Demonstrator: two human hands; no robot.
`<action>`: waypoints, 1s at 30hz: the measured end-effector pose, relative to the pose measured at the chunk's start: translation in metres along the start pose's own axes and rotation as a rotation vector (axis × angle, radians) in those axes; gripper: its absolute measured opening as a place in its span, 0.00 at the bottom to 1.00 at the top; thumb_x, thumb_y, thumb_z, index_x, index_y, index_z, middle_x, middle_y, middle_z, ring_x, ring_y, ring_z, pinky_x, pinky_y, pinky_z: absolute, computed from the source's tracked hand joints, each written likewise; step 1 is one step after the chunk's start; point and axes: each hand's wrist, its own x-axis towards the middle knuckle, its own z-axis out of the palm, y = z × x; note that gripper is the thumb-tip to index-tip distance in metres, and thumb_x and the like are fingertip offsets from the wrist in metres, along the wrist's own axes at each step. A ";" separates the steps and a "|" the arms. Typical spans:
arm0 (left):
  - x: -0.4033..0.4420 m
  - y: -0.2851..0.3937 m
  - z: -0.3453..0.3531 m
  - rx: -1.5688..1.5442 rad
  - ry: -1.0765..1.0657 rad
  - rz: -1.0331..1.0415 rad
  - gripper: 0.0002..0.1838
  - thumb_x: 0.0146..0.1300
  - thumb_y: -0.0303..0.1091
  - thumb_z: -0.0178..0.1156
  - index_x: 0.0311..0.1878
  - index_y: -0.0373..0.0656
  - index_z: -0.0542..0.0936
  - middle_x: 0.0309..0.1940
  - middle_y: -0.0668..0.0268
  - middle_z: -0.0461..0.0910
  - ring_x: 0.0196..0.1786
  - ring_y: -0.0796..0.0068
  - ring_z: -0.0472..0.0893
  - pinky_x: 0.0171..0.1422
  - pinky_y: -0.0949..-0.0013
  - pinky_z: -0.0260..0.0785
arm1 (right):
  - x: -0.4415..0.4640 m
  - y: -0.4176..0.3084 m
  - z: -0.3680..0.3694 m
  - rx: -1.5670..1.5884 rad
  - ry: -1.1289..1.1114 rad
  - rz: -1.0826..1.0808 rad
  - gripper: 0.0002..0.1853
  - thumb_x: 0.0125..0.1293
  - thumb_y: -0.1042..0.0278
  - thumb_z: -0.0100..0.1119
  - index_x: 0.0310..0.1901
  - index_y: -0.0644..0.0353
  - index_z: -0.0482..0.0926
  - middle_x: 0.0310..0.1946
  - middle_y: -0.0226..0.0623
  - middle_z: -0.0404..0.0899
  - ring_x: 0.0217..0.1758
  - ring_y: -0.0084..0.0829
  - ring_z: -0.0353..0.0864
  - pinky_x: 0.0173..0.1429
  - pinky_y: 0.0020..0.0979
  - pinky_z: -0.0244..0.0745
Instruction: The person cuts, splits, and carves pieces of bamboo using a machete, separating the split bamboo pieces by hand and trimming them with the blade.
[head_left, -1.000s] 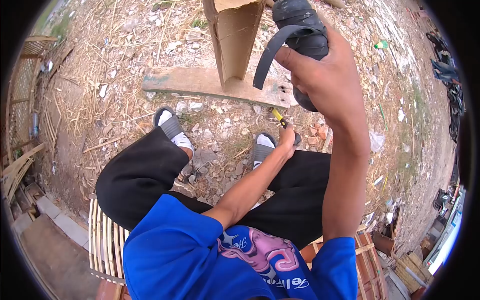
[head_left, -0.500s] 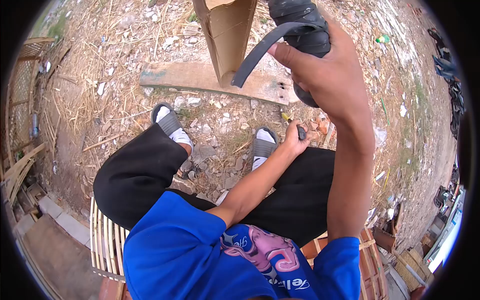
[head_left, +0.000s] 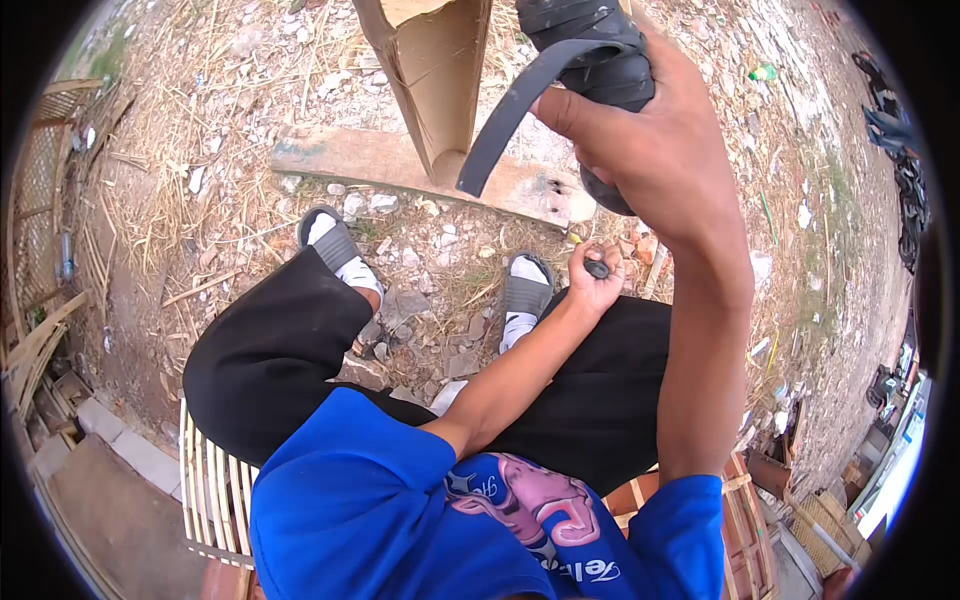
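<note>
My right hand [head_left: 665,140] is wrapped around a thick bundle of black rubber strip [head_left: 600,70] in the upper part of the view. One loose end of the strip curls out to the left and hangs down past my thumb. Lower down, close to my knee, my left hand [head_left: 598,278] is closed around a small tool [head_left: 596,269]. Its black end shows in the palm and a yellow part pokes out beyond the fingers; its kind is unclear. A tall brown, channel-shaped piece [head_left: 430,90] stands left of the bundle, its lower end at a wooden plank [head_left: 350,160].
Rubble, dry straw and stones [head_left: 230,200] cover the ground. My sandalled feet [head_left: 335,245] rest just before the plank. A slatted bamboo seat [head_left: 215,480] is under me. Woven panels [head_left: 45,190] stand at the left edge, and dark items [head_left: 905,190] lie far right.
My left hand has turned slightly, so more of the palm and the tool's black end show. The rubber bundle and the brown piece sit slightly further left in view.
</note>
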 end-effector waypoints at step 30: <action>0.058 -0.042 0.010 2.150 -0.037 -0.306 0.18 0.69 0.39 0.54 0.57 0.40 0.70 0.35 0.63 0.67 0.33 0.74 0.67 0.38 0.70 0.62 | -0.014 0.036 0.018 0.036 0.257 0.069 0.16 0.53 0.70 0.65 0.45 0.65 0.80 0.29 0.36 0.82 0.30 0.27 0.79 0.39 0.31 0.74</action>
